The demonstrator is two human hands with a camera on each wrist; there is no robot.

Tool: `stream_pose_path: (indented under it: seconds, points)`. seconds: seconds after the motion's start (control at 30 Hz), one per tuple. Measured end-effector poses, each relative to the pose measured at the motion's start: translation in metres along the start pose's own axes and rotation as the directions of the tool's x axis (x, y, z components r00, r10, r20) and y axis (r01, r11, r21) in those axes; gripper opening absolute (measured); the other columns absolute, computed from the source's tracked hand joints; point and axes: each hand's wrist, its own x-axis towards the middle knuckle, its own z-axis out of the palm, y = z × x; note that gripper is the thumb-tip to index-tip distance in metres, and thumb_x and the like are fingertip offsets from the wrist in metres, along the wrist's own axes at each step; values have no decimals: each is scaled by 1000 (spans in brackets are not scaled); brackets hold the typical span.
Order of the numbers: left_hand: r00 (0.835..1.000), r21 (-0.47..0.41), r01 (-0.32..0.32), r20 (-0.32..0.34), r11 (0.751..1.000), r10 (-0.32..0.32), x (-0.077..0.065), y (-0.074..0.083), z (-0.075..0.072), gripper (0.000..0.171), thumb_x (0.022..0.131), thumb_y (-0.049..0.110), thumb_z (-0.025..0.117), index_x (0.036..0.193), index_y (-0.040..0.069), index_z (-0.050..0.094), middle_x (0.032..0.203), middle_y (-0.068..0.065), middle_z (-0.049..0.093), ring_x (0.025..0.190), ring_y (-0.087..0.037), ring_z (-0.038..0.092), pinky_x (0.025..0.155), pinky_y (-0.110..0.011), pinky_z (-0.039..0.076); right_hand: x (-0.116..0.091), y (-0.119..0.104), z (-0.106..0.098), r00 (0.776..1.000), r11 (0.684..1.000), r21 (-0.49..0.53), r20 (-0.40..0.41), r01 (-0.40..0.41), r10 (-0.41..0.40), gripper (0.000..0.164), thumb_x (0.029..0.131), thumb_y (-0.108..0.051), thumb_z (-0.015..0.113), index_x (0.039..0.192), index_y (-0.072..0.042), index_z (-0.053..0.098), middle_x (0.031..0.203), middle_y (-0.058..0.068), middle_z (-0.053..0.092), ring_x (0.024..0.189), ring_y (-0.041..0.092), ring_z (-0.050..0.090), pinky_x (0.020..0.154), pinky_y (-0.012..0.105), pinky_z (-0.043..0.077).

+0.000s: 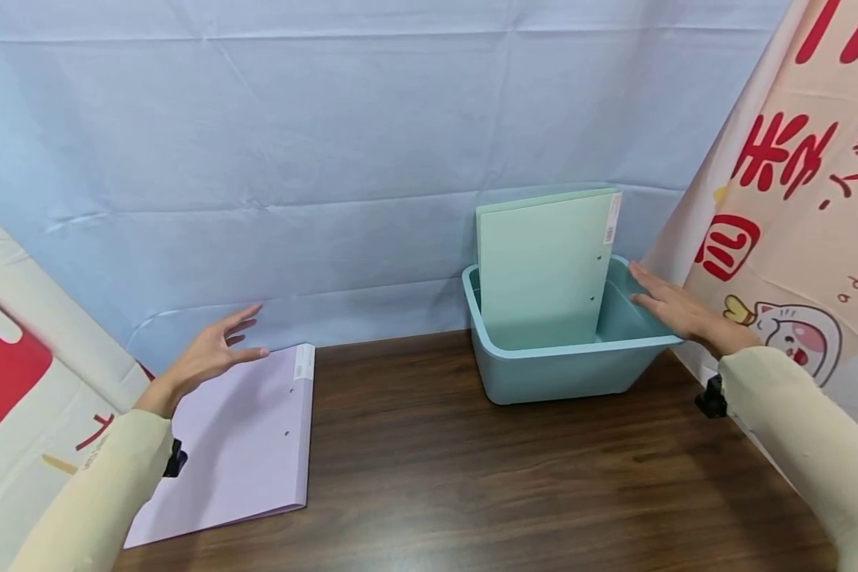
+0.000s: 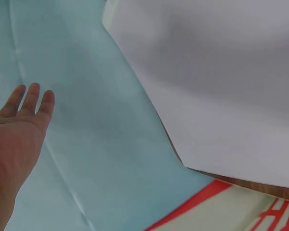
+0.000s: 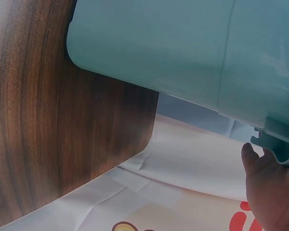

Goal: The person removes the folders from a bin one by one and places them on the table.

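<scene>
Cream sleeves (image 1: 794,425) foremost; left hand (image 1: 207,356) spread wide near lilac folder (image 1: 246,449); right hand (image 1: 675,311), fingers extended, at rim of blue bin (image 1: 558,380); green folder (image 1: 536,274) standing inside.

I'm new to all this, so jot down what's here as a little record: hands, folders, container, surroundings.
Left hand: raised near the back of the lilac folder, fingers spread, holding nothing
Right hand: at the bin's right-end rim, visible fingers extended
Lilac folder: lying flat on the table, left side
Green folder: standing in the bin, rising above its rim
Bin: blue-green, upright on the table
Table: dark wood grain
Backdrop: light blue cloth
</scene>
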Motion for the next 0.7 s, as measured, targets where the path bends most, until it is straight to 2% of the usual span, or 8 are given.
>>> stream_pose_path:
  seconds: [0.3,0.7]
  points:
    - [999,-4,-50,-7,999,50,10,11,9,93,94,25,84,168,11,30,172,-22,28,148,-56,37,117,-69,36,-3,-3,1,1000,999,34,-10,-23,24,78,113,-34,43,169,-10,-6,176,22,-7,159,53,-3,117,83,3]
    - [993,-43,-120,1,992,120,20,30,22,92,92,22,86,168,13,33,171,-19,31,151,-50,38,118,-65,38,-3,-3,1,1000,1000,20,-7,-14,14,76,114,-33,40,169,-6,-6,175,25,-7,159,54,-3,118,82,2]
